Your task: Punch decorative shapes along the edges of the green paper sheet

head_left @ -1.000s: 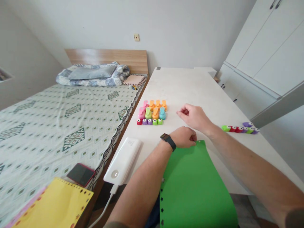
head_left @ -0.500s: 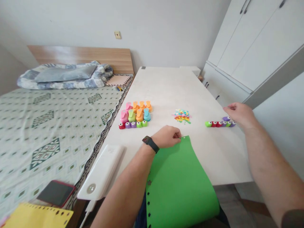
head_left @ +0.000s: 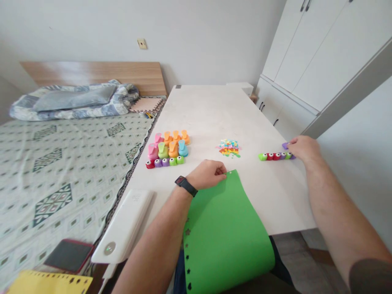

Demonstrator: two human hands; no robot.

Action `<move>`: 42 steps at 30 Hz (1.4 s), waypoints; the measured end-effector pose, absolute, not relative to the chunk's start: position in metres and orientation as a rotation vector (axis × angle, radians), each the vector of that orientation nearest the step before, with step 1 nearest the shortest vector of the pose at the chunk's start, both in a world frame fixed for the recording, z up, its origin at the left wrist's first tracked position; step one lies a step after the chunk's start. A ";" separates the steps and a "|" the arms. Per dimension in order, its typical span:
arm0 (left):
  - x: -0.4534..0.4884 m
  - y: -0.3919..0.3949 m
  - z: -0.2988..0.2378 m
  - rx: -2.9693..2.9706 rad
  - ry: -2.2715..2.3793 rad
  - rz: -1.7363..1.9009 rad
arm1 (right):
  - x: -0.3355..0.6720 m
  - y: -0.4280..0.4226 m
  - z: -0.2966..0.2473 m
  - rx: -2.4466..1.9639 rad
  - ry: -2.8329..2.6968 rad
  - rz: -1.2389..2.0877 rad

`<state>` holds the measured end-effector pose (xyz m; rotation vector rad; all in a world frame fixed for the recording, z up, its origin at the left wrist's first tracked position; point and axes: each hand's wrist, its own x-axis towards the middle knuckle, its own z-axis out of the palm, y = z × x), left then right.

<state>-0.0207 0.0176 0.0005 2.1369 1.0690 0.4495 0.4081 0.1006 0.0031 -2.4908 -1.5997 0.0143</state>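
Note:
My left hand (head_left: pixel 209 173), wearing a dark watch, is closed on the top edge of a green sheet of paper (head_left: pixel 226 232). Star and other shapes are punched along the sheet's left edge, and its lower part curls over the table's front edge. At the right, the fingers of my right hand (head_left: pixel 303 148) are closed around a small purple craft punch (head_left: pixel 285 145), partly hidden by them. Just in front of it runs a row of small craft punches (head_left: pixel 276 156) in green, red and purple. A pile of colourful paper cut-outs (head_left: pixel 229 147) lies mid-table.
Larger craft punches (head_left: pixel 173 149) stand at the left of the white table (head_left: pixel 208 110), with small punches (head_left: pixel 165 162) before them. Nearer are a white box-shaped device (head_left: pixel 124 228) with a cable, a phone (head_left: pixel 69 255) and punched yellow paper (head_left: pixel 50 282). A bed (head_left: pixel 79 163) adjoins the left side.
My right hand has come down onto the purple craft punch behind the row and closed on it. My left hand keeps its hold on the green paper. The view has shifted slightly.

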 end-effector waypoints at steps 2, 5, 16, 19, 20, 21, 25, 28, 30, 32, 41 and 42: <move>-0.021 0.018 0.000 2.126 1.071 0.458 | 0.392 0.094 0.014 -2.372 -1.580 -0.046; -0.021 0.019 0.000 2.109 1.075 0.468 | 0.349 0.080 0.030 -1.922 -1.634 0.000; -0.021 0.021 0.000 2.098 1.107 0.506 | 0.219 0.047 -0.009 -1.273 -1.683 1.239; -0.021 0.021 0.001 2.108 1.106 0.526 | 0.219 0.042 -0.016 -1.246 -1.638 1.350; -0.021 0.021 0.001 2.113 1.108 0.531 | 0.220 0.041 -0.017 -1.237 -1.621 1.372; -0.021 0.020 0.001 2.117 1.109 0.535 | 0.221 0.041 -0.016 -1.230 -1.607 1.389; -0.020 0.020 0.002 2.114 1.118 0.541 | 0.222 0.040 -0.016 -1.197 -1.583 1.419; -0.020 0.020 0.002 2.109 1.109 0.555 | 0.221 0.039 -0.017 -1.186 -1.582 1.420; -0.020 0.019 0.003 2.111 1.104 0.562 | 0.220 0.038 -0.017 -1.195 -1.597 1.412; -0.020 0.019 0.003 2.117 1.109 0.566 | 0.219 0.037 -0.015 -1.203 -1.611 1.409; -0.021 0.019 0.002 2.136 1.145 0.559 | 0.220 0.034 -0.007 -1.167 -1.599 1.440; -0.021 0.019 0.002 2.132 1.145 0.556 | 0.220 0.034 -0.006 -1.174 -1.611 1.435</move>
